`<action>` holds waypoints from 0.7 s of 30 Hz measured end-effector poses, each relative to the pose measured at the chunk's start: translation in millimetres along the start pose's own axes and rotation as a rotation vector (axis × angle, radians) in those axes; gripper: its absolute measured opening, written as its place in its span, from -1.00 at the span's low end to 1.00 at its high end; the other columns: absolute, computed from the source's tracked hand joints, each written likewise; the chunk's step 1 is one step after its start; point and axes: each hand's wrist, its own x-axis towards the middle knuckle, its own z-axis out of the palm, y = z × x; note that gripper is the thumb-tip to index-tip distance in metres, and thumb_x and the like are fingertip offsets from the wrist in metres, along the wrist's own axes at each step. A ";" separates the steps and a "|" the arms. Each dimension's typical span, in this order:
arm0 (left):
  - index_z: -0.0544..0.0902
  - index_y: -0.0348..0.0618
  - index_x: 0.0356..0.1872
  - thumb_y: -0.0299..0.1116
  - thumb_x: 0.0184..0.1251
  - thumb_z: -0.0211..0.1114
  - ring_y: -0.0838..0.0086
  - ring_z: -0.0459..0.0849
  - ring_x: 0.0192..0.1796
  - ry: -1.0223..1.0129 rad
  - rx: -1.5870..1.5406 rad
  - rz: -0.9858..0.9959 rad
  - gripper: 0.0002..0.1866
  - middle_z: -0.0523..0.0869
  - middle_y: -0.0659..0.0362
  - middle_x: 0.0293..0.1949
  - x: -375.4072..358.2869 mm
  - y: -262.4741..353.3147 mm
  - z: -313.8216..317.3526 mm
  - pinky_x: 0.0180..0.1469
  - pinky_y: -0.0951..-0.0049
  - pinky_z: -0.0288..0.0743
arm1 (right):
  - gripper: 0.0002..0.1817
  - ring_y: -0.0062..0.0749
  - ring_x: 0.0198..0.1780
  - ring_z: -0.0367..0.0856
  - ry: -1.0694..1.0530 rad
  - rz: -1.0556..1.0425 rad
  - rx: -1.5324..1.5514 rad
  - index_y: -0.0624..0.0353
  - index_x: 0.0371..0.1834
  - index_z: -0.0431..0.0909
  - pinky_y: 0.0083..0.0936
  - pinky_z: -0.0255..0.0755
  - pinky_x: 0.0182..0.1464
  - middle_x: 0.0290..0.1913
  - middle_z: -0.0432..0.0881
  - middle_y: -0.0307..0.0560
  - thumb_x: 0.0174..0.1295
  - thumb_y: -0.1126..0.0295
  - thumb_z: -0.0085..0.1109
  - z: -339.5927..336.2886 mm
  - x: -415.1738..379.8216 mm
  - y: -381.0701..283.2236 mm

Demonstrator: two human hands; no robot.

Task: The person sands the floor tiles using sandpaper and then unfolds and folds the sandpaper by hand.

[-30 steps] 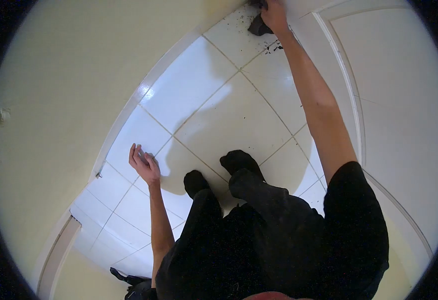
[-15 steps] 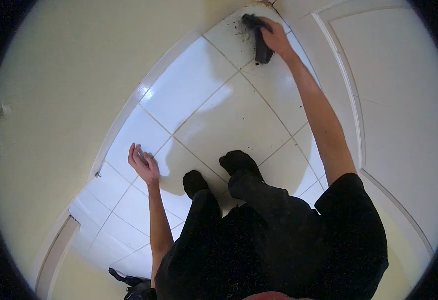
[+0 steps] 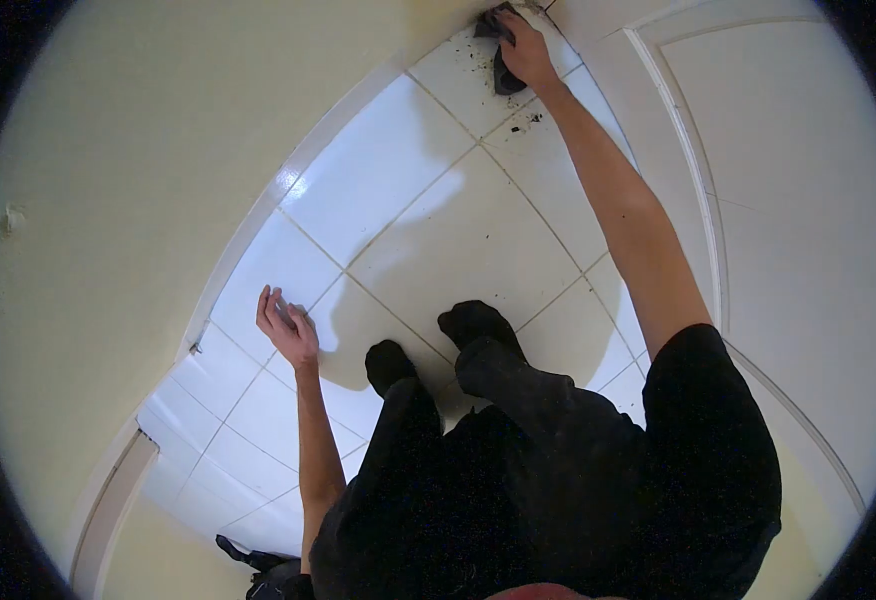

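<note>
My right hand (image 3: 525,52) is closed on a dark cloth (image 3: 505,76) in the far corner of the tiled floor (image 3: 413,235). Part of the cloth is hidden beneath the fingers. Dark crumbs of dirt (image 3: 516,129) lie scattered around the cloth and just nearer to me. Over the floor at the left, my left hand (image 3: 288,328) hangs empty, its fingers loosely curled and apart.
A cream wall (image 3: 148,150) with a white skirting runs along the left. The white panelled door (image 3: 788,180) stands at the right. My feet in black socks (image 3: 478,325) are on the tiles. A dark item (image 3: 258,565) lies at the lower left.
My right hand has moved farther into the corner and slightly left with the cloth, uncovering more dark crumbs on the tiles. My left hand has stayed in place.
</note>
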 end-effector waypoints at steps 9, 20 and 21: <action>0.55 -0.23 0.29 -0.41 0.52 0.08 0.05 0.33 0.49 0.008 0.001 0.030 -0.61 0.42 -0.05 0.47 -1.7 -8.8 2.7 0.50 0.08 0.26 | -0.52 0.03 0.12 0.74 -0.415 -0.050 0.403 0.19 0.29 0.63 -0.22 0.57 0.25 0.13 0.77 0.14 0.28 0.54 0.08 -53.2 -36.1 -85.8; 0.55 -0.26 0.28 -0.45 0.50 0.09 0.04 0.35 0.47 0.014 0.008 0.030 -0.62 0.43 -0.07 0.46 -1.1 -8.1 3.4 0.51 0.08 0.26 | -0.47 0.06 0.49 0.43 -0.186 0.164 0.274 0.37 0.39 0.48 -0.23 0.22 0.59 0.44 0.51 0.27 0.31 0.60 0.04 -99.8 19.3 -6.4; 0.55 -0.25 0.28 -0.45 0.50 0.10 0.03 0.36 0.47 0.017 -0.009 0.015 -0.62 0.43 -0.06 0.46 -1.3 -6.7 3.6 0.51 0.08 0.26 | -0.45 0.10 0.52 0.39 -0.238 0.125 0.261 0.38 0.42 0.46 -0.21 0.18 0.61 0.48 0.45 0.30 0.32 0.56 0.06 -80.4 28.1 17.3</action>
